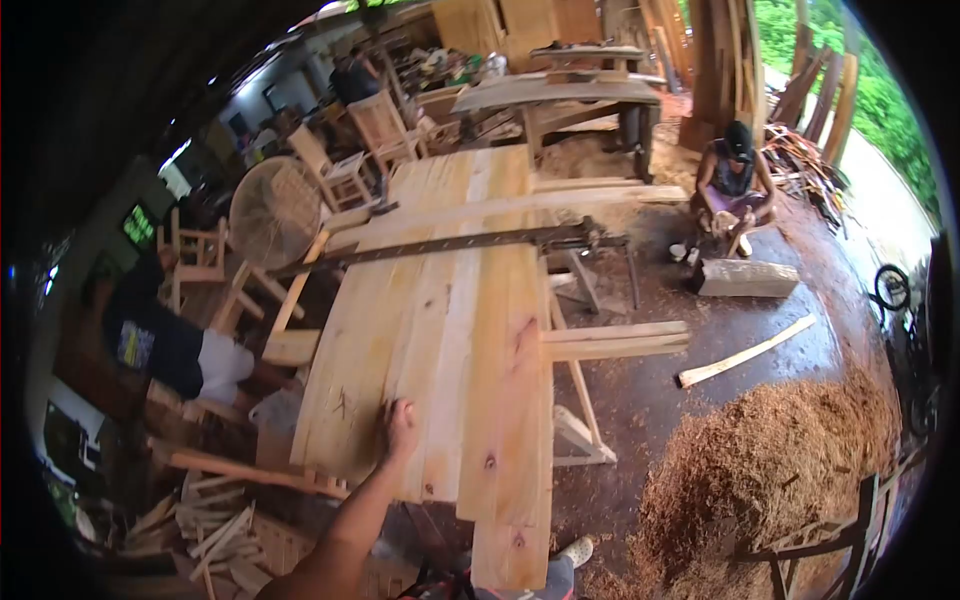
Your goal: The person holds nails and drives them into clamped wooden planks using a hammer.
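Curled at the fingers, my left hand [402, 428] rests on the near part of a wide wooden panel [400, 350], left of its middle. I cannot tell whether the fingertips are pinching anything (they look small from up here). My right hand is out of view.

The panel stretches away in front of me, made of pale planks laid side by side, with knots and some reddish streaks; the planks on the right reach closer to me than the others. A long bar clamp [460, 243] lies across it well beyond my hand, its screw end past the right edge. Farther off, a long loose board [600, 197] also crosses the panel and juts out to the right. Nearer, a pair of short boards [615, 341] sticks out from the same side, above the floor.

To the right, a big heap of wood shavings [770, 470] covers the ground, with a slim stick of wood [745, 352] and a squared timber block [747, 279] beyond it. Someone [738, 180] sits behind that block. On my left are a person in a dark shirt [160, 335], wooden chairs [380, 130] and a round fan [275, 212] (a large one).
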Motion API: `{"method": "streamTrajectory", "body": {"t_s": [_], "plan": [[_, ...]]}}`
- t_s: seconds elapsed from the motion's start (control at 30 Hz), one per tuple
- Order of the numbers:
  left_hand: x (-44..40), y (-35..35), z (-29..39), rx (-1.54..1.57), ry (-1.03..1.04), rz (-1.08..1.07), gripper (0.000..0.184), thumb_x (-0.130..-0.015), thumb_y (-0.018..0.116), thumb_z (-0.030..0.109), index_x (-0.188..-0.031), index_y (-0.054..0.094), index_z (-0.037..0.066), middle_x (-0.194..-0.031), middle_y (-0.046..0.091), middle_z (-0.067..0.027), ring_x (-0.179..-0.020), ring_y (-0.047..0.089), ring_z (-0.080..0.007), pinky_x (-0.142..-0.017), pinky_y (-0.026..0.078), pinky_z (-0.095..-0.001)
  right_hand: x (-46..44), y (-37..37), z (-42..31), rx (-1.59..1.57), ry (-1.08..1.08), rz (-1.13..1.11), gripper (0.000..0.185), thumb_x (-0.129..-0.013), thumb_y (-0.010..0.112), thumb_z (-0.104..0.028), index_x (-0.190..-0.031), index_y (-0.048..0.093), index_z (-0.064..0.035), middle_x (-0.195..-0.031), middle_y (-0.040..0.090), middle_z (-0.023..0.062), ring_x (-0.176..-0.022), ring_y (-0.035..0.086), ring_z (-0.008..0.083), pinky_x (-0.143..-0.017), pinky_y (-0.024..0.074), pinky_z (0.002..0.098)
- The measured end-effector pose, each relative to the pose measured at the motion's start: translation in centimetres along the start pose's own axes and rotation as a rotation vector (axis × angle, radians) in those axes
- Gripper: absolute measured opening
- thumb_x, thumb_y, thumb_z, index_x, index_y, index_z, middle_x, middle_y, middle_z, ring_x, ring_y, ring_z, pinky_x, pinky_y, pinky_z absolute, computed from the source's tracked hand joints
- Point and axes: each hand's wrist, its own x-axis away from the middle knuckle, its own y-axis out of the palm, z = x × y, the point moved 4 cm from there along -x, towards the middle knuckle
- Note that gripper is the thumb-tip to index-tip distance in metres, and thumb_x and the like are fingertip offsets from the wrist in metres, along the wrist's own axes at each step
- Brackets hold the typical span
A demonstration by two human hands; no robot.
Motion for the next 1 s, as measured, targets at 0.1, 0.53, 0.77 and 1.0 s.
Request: {"method": "streamTrajectory", "body": {"t_s": [0.1, 0.53, 0.77, 1.0], "plan": [[0.2, -0.5, -0.6, -0.007, 0.007, 0.012, 0.011, -0.092, 0.054, 0.009, -0.102, 0.060, 0.008, -0.099, 0.059, -0.0182, -0.097, 0.055, -0.0409, -0.084, 0.044, -0.0501, 0.5, 1.8, -1.3, 0.030, -0.028, -0.035, 0.035, -0.089, 0.069, -0.033, -0.112, 0.062, -0.0080, -0.067, 0.061, 0.0051, -0.059, 0.057, 0.0241, -0.052, 0.0434, 0.0424], [2.1, 0.5, -4.8, -0.005, -0.142, 0.217, 0.023, -0.085, 0.056, 0.003, -0.108, 0.054, 0.004, -0.103, 0.059, -0.0197, -0.100, 0.054, -0.0387, -0.085, 0.045, -0.0470, 7.7, 1.9, 5.1, 0.108, -0.103, -0.085, 0.034, -0.090, 0.066, -0.038, -0.105, 0.061, -0.0074, -0.064, 0.058, 0.0043, -0.057, 0.055, 0.0219, -0.051, 0.0419, 0.0403], [3.2, 1.5, -4.9, 0.029, -0.213, 0.280, 0.022, -0.078, 0.057, 0.004, -0.100, 0.058, 0.001, -0.094, 0.061, -0.0236, -0.095, 0.057, -0.0423, -0.087, 0.045, -0.0498, 12.1, -9.5, 15.7, 0.070, 0.021, 0.068, 0.035, -0.091, 0.064, -0.040, -0.101, 0.061, -0.0070, -0.063, 0.056, 0.0039, -0.056, 0.054, 0.0207, -0.050, 0.0410, 0.0392], [2.8, -4.2, 2.3, -0.046, -0.356, 0.148, 0.031, -0.080, 0.053, 0.004, -0.109, 0.056, -0.004, -0.115, 0.057, -0.0304, -0.114, 0.051, -0.0463, -0.101, 0.041, -0.0489, 14.2, -17.9, 19.3, -0.132, 0.121, 0.391, 0.037, -0.092, 0.063, -0.043, -0.097, 0.060, -0.0067, -0.062, 0.054, 0.0034, -0.055, 0.052, 0.0195, -0.049, 0.0402, 0.0381]]}}
